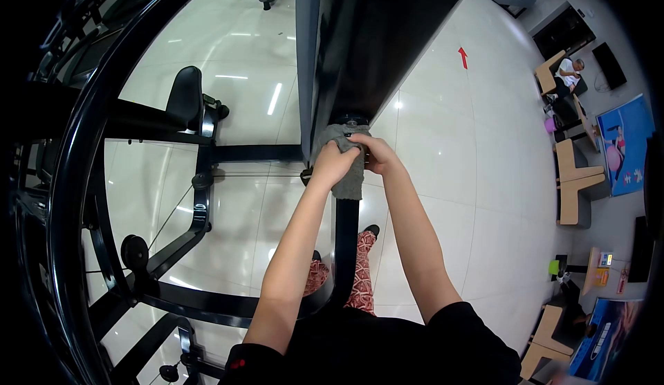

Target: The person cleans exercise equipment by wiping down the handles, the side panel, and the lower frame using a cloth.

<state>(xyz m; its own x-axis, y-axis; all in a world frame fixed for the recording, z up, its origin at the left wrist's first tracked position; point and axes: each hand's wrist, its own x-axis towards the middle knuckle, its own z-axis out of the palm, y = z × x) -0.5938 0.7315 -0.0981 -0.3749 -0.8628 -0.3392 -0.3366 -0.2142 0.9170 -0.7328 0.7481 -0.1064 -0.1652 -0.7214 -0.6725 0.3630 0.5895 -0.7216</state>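
Both my hands are on a grey cloth (349, 186) draped over the black frame of a gym machine (347, 219), just below a tall dark panel (373, 46). My left hand (335, 163) presses the cloth from the left, its fingers closed into the fabric. On the other side my right hand (377, 153) curls around the cloth and the bar, thumb over the top. The cloth's lower end hangs down toward me. Part of the frame under the cloth is hidden.
Black tubes with a pulley (135, 252), a cable and a padded seat (185, 98) stand to the left. Pale tiles (443, 150) cover the floor, with a red arrow (463, 58). At the far right, a person (568, 74) sits near wooden chairs (577, 177).
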